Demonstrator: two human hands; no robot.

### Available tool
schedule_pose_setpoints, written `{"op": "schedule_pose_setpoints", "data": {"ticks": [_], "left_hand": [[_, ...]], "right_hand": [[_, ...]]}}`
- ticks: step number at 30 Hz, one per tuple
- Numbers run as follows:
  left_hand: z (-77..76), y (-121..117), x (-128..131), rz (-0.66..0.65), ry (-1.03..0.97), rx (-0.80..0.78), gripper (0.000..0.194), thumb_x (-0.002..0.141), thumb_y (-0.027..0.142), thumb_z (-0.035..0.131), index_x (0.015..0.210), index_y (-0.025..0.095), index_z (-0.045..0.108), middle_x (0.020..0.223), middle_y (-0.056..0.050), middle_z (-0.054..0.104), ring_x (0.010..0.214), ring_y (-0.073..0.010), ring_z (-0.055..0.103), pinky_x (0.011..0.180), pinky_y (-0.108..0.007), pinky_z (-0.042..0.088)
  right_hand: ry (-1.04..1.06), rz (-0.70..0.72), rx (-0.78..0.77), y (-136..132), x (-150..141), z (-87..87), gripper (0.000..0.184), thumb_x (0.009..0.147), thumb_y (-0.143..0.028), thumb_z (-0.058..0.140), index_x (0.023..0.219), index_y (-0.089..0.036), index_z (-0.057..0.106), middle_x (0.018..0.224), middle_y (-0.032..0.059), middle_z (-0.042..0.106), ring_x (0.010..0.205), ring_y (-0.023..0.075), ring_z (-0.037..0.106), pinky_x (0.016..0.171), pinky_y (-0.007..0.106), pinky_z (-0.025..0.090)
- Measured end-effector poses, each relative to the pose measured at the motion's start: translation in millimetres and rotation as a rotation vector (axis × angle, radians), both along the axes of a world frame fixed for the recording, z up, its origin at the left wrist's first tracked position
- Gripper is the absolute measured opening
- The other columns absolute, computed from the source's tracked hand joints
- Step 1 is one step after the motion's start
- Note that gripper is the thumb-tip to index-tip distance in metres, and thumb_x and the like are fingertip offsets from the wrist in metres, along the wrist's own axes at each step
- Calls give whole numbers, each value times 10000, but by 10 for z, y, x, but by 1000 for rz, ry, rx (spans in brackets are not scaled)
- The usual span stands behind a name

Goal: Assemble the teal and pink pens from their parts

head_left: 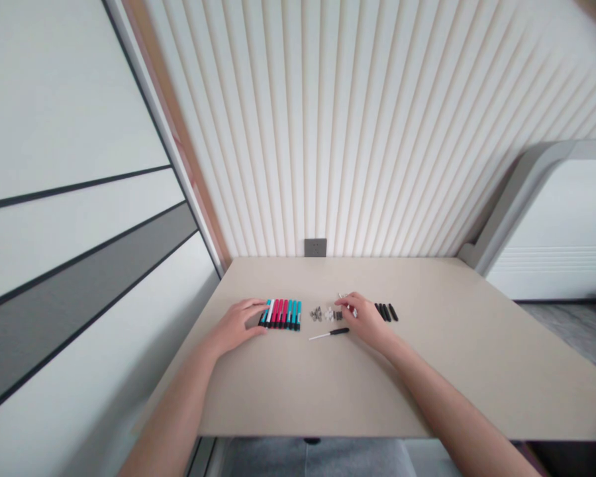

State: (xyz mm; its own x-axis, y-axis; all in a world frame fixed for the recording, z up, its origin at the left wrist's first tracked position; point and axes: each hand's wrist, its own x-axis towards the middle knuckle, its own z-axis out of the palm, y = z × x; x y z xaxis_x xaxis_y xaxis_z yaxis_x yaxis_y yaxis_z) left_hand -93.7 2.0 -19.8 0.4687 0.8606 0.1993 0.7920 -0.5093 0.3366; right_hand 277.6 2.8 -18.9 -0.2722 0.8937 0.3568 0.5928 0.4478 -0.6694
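My left hand point(238, 324) rests at the left end of a row of colored pen-like sticks point(284, 315), blue, white and pink with black ends. Its thumb and fingers are spread, with the fingertips at the outermost sticks. Over a cluster of small parts, my right hand point(365, 318) has its fingers curled and pinched together; what lies between them is too small to make out. Left of those fingers are small grey metal pieces point(316, 314) and small white pieces point(329, 315). A black stick with a thin white shaft point(329, 334) lies just in front. Beyond the right hand sit several black caps or barrels point(387, 312), partly hidden.
The beige table point(308, 391) stands against a ribbed cream wall with a dark power socket point(315, 248) at its back edge. A white and grey cabinet panel point(104, 278) borders the left side. A white headboard-like panel point(556, 225) stands at the right.
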Motion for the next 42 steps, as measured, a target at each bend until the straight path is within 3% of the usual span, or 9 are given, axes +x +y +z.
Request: {"op": "schedule_pose_setpoints", "data": {"ticks": [6,12,28,39,42], "left_hand": [[16,-13,30,-1,-14,12,471,811,458,679,1244,289,604,1302,-69,573,1192,-269,525,1045,-431,395],[56,-42,69,12,4,11,469,807,458,679,1233,274,607,1294,-75,573,1183,-272,526,1037,-432,396],[93,-63,126,29,27,23,481,816,453,669,1250,264,583,1285,-75,576,1180,-272,528,1029,-432,401],[107,-74,126,16,43,34,504,829,481,641,1278,270,554,1301,-70,567,1185,-274,522,1032,-434,393],[159,-94,170,10,24,98,429,884,455,572,1264,256,562,1263,-73,587,1158,-257,534,1011,-417,409]], "right_hand": [[11,-8,1,13,13,-2,222,833,-129,504,932,-196,692,881,38,644,753,151,594,728,276,452],[15,-19,-17,9,19,17,301,880,-159,463,1077,-191,688,933,67,640,737,153,591,734,288,458],[21,-2,-75,44,11,-10,182,873,-292,555,885,-189,705,855,50,707,793,189,636,762,306,470],[-43,17,-21,138,-49,-65,186,877,-261,565,963,-202,719,912,58,725,837,201,651,810,326,478],[-80,-3,-22,153,-72,-64,210,876,-235,566,1034,-206,700,908,58,724,835,195,651,824,324,475]]}}
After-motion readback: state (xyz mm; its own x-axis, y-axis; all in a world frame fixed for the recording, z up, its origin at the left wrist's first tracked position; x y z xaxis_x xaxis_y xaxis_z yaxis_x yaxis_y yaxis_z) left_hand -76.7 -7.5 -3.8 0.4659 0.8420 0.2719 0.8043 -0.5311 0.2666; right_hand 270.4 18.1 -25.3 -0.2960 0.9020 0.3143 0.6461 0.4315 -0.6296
